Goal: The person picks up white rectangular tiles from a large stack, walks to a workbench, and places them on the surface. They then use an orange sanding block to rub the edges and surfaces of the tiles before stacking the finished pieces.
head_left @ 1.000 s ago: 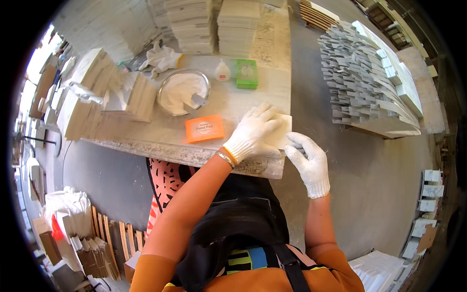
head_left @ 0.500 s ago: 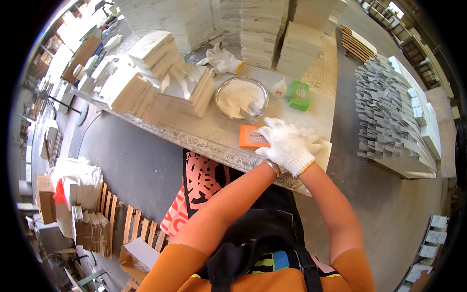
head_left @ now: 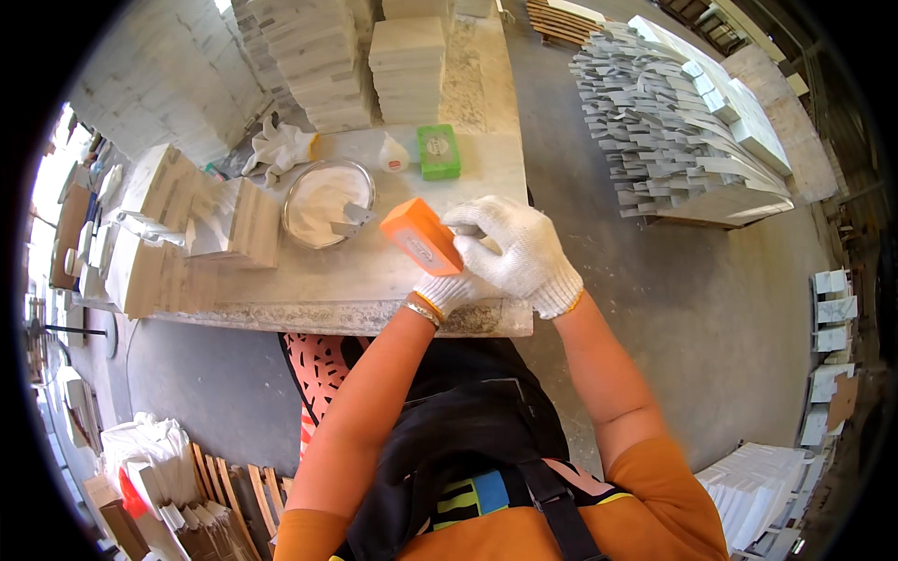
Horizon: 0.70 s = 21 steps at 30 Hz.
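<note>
An orange rectangular hand pad point(head_left: 423, 237), with a pale label on its face, is tilted up above the marble tabletop. My right hand point(head_left: 516, 245), in a white knit glove, curls its fingers and thumb at the pad's right end and grips it. Below the pad lies my left hand point(head_left: 449, 291), also gloved; its fingers are hidden behind the pad and my right hand. To the left stands a round metal bowl point(head_left: 360, 178) of white powder, with a scraper blade point(head_left: 354, 217) resting in it. A green block point(head_left: 438, 152) sits farther back beside a small white bottle point(head_left: 393, 154).
Marble pieces are stacked at the table's left point(head_left: 238, 220), and taller stacks point(head_left: 407, 70) rise at the back. A spare white glove point(head_left: 279, 150) lies behind the bowl. The table's rough front edge point(head_left: 374, 318) is close to me. Grey stone strips point(head_left: 645, 122) are piled at right.
The orange pad has come up off the tabletop and tilted, now in my right hand. My hands, earlier overlapping beside it, have shifted. The whole view has turned.
</note>
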Available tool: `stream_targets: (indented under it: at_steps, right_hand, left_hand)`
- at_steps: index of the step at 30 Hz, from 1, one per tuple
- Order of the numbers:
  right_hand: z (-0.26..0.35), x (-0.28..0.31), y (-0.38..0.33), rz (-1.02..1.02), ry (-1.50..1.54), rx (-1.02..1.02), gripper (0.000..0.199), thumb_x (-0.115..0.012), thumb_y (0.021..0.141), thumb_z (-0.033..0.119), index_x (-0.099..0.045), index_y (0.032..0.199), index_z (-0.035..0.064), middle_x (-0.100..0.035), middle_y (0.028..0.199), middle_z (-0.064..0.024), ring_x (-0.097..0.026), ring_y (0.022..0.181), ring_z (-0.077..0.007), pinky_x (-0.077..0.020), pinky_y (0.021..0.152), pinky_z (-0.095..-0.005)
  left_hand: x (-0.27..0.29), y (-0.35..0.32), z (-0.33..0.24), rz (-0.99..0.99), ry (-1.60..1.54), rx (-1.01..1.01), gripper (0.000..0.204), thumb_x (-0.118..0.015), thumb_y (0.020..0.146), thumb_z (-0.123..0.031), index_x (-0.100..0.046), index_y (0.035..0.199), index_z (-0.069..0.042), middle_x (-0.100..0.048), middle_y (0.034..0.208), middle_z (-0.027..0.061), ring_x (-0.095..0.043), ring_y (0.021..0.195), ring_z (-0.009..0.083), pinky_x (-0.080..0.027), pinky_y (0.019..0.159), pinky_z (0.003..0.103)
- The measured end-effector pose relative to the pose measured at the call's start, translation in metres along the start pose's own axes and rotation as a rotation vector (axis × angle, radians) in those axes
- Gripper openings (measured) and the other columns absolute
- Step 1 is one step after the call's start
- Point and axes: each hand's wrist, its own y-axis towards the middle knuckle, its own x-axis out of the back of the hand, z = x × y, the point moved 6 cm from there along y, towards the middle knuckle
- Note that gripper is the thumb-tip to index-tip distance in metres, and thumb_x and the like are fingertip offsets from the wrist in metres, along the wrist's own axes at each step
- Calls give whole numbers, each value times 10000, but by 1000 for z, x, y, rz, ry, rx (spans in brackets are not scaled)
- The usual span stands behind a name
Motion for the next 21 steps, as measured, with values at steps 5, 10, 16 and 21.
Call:
stream_targets:
  at_steps: [5, 10, 16, 21]
  right_hand:
    - [-11, -32, -7, 64, -255, 129, 241, -700, 847, 331, -740, 942, 113, -702, 943, -54, -646, 874, -267, -515, 813, -386]
    - [-10, -44, 9, 62, -391, -1, 285, -710, 843, 409, -734, 844, 125, -689, 911, -59, -650, 879, -273, -506, 787, -413]
    - [-16, -47, 33, 78, -461, 36, 556, -739, 802, 345, -606, 1303, 144, -609, 1266, -89, -592, 1159, -284, -503, 929, -409]
    - [-28, -93, 65, 404, -696, 188, 634, -699, 774, 208, -552, 1387, 136, -551, 1367, -63, -509, 1272, -287, -456, 1003, -423]
  left_hand:
    - [-9, 2, -32, 253, 820, -173, 521, -691, 860, -243, -494, 1319, -94, -488, 1315, 118, -461, 1283, 286, -383, 1096, 390]
    - [-7, -4, -35, 274, 1149, -171, 545, -644, 895, -284, -466, 1371, -88, -457, 1385, 136, -432, 1325, 305, -355, 1123, 413]
    - [-3, -9, -14, 276, 1308, -172, 578, -588, 937, -333, -432, 1433, -80, -419, 1470, 156, -398, 1376, 328, -321, 1155, 439]
    - [2, -14, 15, 272, 1380, -208, 610, -541, 972, -374, -404, 1485, -74, -388, 1540, 174, -369, 1419, 346, -294, 1182, 462]
